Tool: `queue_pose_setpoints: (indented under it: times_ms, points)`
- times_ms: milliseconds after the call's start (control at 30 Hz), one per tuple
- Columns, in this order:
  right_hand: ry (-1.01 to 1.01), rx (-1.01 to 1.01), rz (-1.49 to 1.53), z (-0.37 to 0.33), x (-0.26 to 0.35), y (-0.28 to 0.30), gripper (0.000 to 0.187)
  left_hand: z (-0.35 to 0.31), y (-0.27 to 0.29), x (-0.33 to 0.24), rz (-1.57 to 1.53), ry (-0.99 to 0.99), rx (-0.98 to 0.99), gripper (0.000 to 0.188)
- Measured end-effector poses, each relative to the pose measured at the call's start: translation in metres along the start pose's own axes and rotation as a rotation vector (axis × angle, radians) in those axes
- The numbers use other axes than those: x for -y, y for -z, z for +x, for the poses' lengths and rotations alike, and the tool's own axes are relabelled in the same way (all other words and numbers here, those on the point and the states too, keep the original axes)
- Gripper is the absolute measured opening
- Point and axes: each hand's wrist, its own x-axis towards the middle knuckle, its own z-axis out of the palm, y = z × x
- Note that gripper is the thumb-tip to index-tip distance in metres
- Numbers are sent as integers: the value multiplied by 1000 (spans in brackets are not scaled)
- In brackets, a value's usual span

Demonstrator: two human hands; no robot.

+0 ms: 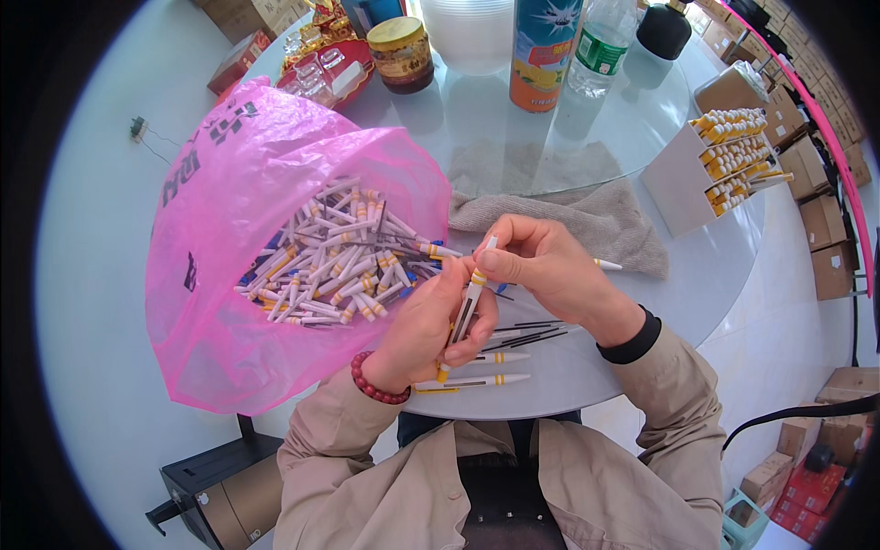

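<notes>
A white ballpoint pen (pixel 469 301) with yellow rings is held slanted in front of me, its pointed end up. My left hand (pixel 417 321) is closed round its barrel. At the upper end, my right hand (pixel 555 270) pinches the white tip between thumb and fingers. Below my hands, white and yellow pens (pixel 486 381) lie side by side near the table edge. Thin dark refills (pixel 536 336) are scattered beside them. Left of my hands, an open pink plastic bag (pixel 206 312) holds a heap of pen parts (pixel 335 257).
A grey cloth (pixel 587 225) lies beyond my right hand. A white box (pixel 678 188) of upright-stacked pens stands at the right. Along the back are a jar (pixel 401 55), an orange-blue can (pixel 543 55), a plastic bottle (pixel 600 50) and a red tray (pixel 353 60).
</notes>
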Motion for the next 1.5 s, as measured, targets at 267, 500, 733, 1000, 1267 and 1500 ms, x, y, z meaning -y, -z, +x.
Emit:
queue_pose_setpoints:
  times_ms: [267,500,733,1000,1267,1500]
  points:
    - [20,-43,17,-4,3,-5,16,0,2,-4,17,-10,25,32]
    - [15,-36,4,0,-2,0,19,0,-4,-1,91,3,-54,34]
    - [35,52,39,-3,3,-1,21,0,4,-2,20,7,30,33]
    - [25,-53,55,-2,1,-6,19,0,-1,-4,-2,-32,-48,31]
    - [-20,-7,-28,0,1,-1,14,0,-4,-1,97,-13,-75,33]
    - [28,34,77,-1,0,-1,14,-1,0,-4,-7,-26,-4,33]
